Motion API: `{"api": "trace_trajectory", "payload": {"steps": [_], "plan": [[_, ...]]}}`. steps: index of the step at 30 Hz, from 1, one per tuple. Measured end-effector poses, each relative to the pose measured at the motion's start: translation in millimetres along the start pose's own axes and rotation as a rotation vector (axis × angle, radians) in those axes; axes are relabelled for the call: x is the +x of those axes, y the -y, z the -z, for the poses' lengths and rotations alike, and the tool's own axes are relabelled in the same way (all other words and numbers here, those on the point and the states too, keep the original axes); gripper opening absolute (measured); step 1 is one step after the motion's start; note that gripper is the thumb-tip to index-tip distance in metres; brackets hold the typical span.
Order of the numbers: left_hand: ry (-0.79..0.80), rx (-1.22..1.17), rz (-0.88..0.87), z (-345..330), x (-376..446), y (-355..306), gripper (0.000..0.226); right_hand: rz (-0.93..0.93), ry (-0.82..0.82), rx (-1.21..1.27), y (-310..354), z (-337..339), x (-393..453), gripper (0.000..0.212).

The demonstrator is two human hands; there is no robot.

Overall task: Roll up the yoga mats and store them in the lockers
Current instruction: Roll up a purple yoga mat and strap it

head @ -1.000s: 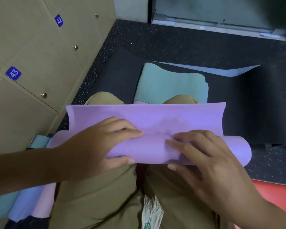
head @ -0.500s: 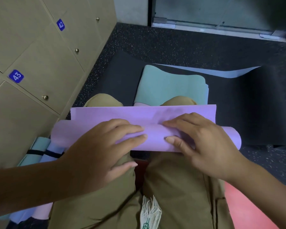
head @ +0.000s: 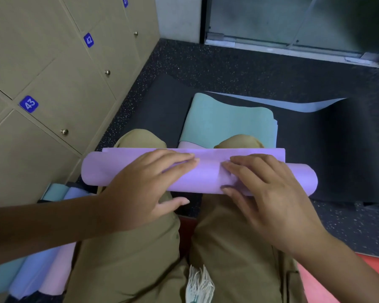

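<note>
- While it lies across both knees of the seated person, the purple yoga mat [head: 201, 176] is seen almost fully rolled, with only a narrow flap left flat along its far edge.
- The left hand [head: 144, 189] is pressed flat on the roll, its fingers [head: 179, 162] spread and clasped round nothing.
- The right hand [head: 269, 193] is laid likewise, fingers [head: 243, 166] extended over the flap's seam.
- A teal mat [head: 225, 125] is stacked on a black mat [head: 328, 154] beyond the knees.
- Rolled mats [head: 37, 274] are lined up beside the closed lockers [head: 59, 88] at left.
</note>
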State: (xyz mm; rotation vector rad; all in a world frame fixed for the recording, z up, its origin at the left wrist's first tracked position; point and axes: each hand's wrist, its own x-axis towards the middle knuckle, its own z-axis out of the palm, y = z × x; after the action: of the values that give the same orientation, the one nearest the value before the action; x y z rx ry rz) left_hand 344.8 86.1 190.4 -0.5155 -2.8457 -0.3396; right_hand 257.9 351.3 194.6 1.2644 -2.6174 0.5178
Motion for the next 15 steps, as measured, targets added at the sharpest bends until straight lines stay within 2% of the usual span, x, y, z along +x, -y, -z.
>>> {"api": "trace_trajectory", "payload": {"steps": [3, 8, 12, 15], "plan": [[-0.001, -0.008, 0.013, -2.7, 7.0, 4.5, 0.071, -0.041, -0.031, -0.061, 3.0, -7.7, -5.5, 0.045], [0.042, -0.001, 0.032, -5.1, 24.1, 16.5, 0.075, -0.069, 0.006, -0.058, 0.4, -16.8, 2.1, 0.064], [0.093, 0.054, 0.053, -7.8, 39.0, 23.0, 0.083, -0.058, 0.034, -0.079, -11.2, -20.0, 19.9, 0.066], [0.156, 0.190, 0.045, -6.1, 50.2, 28.3, 0.091, -0.064, 0.078, -0.089, -19.9, -19.7, 33.5, 0.065]]}}
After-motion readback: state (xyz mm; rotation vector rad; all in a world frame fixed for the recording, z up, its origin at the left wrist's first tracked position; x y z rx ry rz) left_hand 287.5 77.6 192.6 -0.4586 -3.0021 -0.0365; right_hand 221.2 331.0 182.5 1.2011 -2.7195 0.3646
